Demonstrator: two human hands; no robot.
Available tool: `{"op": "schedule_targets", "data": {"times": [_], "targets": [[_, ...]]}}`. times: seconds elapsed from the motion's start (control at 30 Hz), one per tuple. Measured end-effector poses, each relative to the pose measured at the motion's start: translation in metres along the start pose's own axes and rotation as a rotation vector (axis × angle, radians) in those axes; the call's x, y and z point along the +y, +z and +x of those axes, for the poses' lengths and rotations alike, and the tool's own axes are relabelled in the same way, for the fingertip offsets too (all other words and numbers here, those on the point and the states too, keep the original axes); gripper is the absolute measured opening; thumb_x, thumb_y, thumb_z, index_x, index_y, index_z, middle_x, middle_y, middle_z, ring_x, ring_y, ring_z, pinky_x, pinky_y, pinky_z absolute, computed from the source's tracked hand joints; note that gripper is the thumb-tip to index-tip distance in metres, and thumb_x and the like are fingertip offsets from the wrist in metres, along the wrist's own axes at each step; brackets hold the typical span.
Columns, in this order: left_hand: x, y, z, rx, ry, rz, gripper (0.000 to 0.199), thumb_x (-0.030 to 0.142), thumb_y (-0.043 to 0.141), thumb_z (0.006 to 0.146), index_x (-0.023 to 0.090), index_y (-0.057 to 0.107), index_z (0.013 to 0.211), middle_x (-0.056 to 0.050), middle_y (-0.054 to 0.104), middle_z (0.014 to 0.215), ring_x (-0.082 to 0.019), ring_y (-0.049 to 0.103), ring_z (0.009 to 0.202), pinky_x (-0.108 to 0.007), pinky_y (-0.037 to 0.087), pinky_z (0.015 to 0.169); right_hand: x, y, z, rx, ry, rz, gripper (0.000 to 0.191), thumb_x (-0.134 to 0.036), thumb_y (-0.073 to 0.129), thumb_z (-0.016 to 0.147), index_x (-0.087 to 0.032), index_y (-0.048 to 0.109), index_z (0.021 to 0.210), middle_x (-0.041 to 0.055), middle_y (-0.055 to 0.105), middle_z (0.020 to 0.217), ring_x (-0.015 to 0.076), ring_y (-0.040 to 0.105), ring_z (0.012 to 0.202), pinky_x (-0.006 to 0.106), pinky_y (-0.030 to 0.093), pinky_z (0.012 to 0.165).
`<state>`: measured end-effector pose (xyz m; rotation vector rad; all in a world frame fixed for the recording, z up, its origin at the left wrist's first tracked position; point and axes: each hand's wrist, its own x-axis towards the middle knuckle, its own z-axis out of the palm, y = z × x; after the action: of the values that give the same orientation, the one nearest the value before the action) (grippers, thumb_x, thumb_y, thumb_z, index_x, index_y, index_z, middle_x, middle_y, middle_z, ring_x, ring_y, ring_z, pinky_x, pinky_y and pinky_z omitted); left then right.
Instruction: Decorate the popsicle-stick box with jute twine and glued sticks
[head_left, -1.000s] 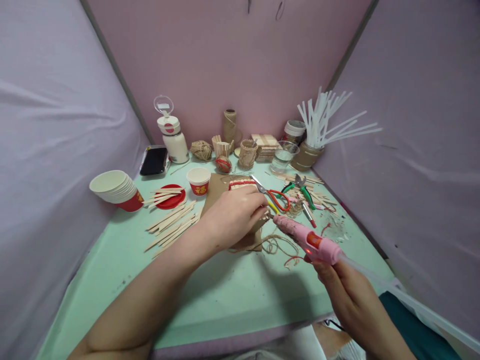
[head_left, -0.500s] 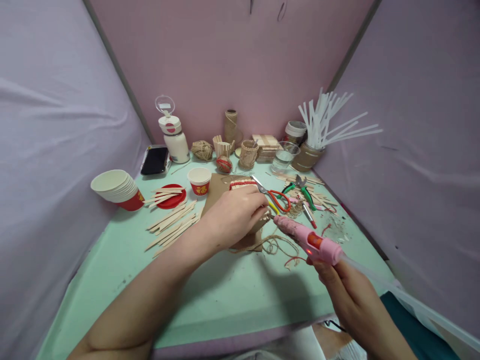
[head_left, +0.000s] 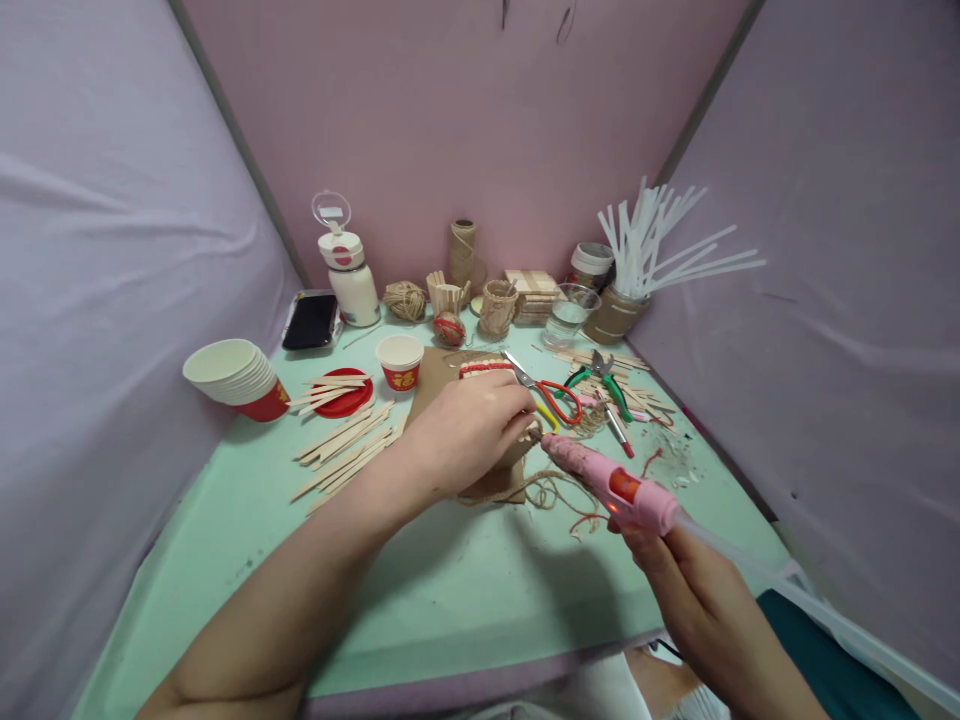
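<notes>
My left hand (head_left: 476,425) is closed around a small craft piece (head_left: 484,369) with a red and cream cord edge, and covers most of it. Under that piece lies a brown cardboard sheet (head_left: 429,385). My right hand (head_left: 671,565) grips a pink hot glue gun (head_left: 596,472), whose glue stick trails back to the right. The gun's nozzle is at the piece's right side, close to my left fingertips; whether it touches is unclear. Loose twine (head_left: 551,490) curls below the nozzle. Orange-handled scissors (head_left: 551,388) lie just beyond my left hand.
Craft sticks (head_left: 349,435), a red lid (head_left: 345,395), a paper cup (head_left: 400,362) and stacked cups (head_left: 240,375) stand left. Green pliers (head_left: 604,380) lie among sticks on the right. Behind are a bottle (head_left: 352,285), twine ball (head_left: 405,300), a water cup (head_left: 568,318) and glue sticks (head_left: 641,240).
My right hand has shifted the glue gun slightly left, bringing its nozzle closer to the craft piece. My left hand has stayed almost still.
</notes>
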<state>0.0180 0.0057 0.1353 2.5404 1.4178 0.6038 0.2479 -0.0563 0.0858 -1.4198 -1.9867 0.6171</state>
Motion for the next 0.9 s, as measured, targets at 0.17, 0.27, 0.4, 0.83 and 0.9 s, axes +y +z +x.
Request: {"op": "schedule_targets", "data": {"times": [0.17, 0.27, 0.4, 0.83, 0.9], "targets": [[-0.0004, 0.0002, -0.0001, 0.003, -0.004, -0.001, 0.021, 0.022, 0.044, 0.087, 0.017, 0.064, 0.085, -0.005, 0.063, 0.087, -0.017, 0.058, 0.087, -0.028, 0.046, 0.075, 0.0009, 0.0010, 0.0001, -0.033, -0.005, 0.013, 0.030, -0.041, 0.039, 0.089, -0.020, 0.060, 0.093, 0.0042, 0.064, 0.082, 0.0184, 0.060, 0.072, 0.029, 0.051, 0.065], [-0.0002, 0.0002, 0.0000, -0.004, -0.011, -0.003, 0.022, 0.022, 0.043, 0.088, 0.017, 0.064, 0.085, -0.005, 0.063, 0.087, -0.017, 0.059, 0.086, -0.028, 0.046, 0.075, 0.0008, 0.0006, 0.0002, -0.040, -0.008, 0.008, 0.030, -0.041, 0.038, 0.089, -0.020, 0.060, 0.092, 0.0039, 0.064, 0.080, 0.0179, 0.059, 0.071, 0.028, 0.051, 0.064], [-0.0003, 0.0001, 0.0003, -0.006, -0.003, -0.002, 0.021, 0.022, 0.043, 0.088, 0.016, 0.064, 0.085, -0.006, 0.063, 0.087, -0.017, 0.059, 0.086, -0.028, 0.046, 0.075, -0.0002, 0.0001, 0.0005, -0.036, -0.005, -0.001, 0.029, -0.041, 0.039, 0.089, -0.020, 0.060, 0.093, 0.0047, 0.064, 0.083, 0.0184, 0.059, 0.073, 0.029, 0.051, 0.066], [-0.0007, -0.0007, 0.0002, 0.013, -0.011, -0.018, 0.021, 0.021, 0.045, 0.087, 0.017, 0.064, 0.082, -0.005, 0.063, 0.085, -0.016, 0.058, 0.082, -0.027, 0.045, 0.072, 0.0014, 0.0028, -0.0016, -0.035, 0.154, 0.135, 0.039, -0.052, 0.042, 0.084, -0.020, 0.064, 0.087, 0.0043, 0.063, 0.071, 0.0171, 0.058, 0.063, 0.025, 0.049, 0.055], [-0.0011, -0.0003, 0.0004, 0.016, -0.004, -0.021, 0.021, 0.021, 0.045, 0.087, 0.016, 0.064, 0.082, -0.005, 0.063, 0.085, -0.016, 0.058, 0.082, -0.027, 0.045, 0.072, 0.0043, 0.0034, -0.0033, -0.046, 0.210, 0.161, 0.040, -0.053, 0.043, 0.084, -0.019, 0.065, 0.082, 0.0043, 0.064, 0.072, 0.0161, 0.057, 0.061, 0.025, 0.050, 0.055]]}}
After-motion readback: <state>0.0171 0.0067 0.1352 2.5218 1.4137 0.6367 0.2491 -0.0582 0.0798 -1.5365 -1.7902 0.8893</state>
